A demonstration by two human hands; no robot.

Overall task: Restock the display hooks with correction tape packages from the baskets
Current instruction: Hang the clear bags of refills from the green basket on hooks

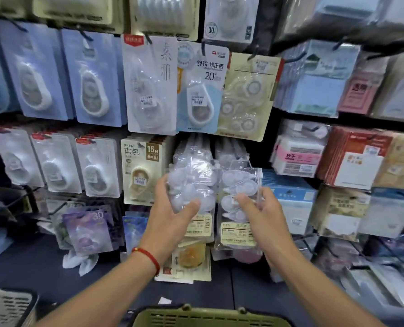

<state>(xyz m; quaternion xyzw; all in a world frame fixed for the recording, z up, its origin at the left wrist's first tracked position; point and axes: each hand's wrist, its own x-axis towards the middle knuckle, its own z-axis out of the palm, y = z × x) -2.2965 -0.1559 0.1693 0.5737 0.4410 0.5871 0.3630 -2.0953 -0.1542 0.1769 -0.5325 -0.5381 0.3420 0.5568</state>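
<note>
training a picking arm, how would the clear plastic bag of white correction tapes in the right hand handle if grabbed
The clear plastic bag of white correction tapes is probably floppy: thin crinkled film. Likely slippery, being glossy. Probably light, since the right hand holds it by its fingers alone.

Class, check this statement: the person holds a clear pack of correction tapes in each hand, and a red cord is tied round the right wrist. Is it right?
Not quite. The red cord is round the left wrist, not the right, as the head view shows. The rest stands: the left hand and the right hand each hold a clear pack of correction tapes.
</note>
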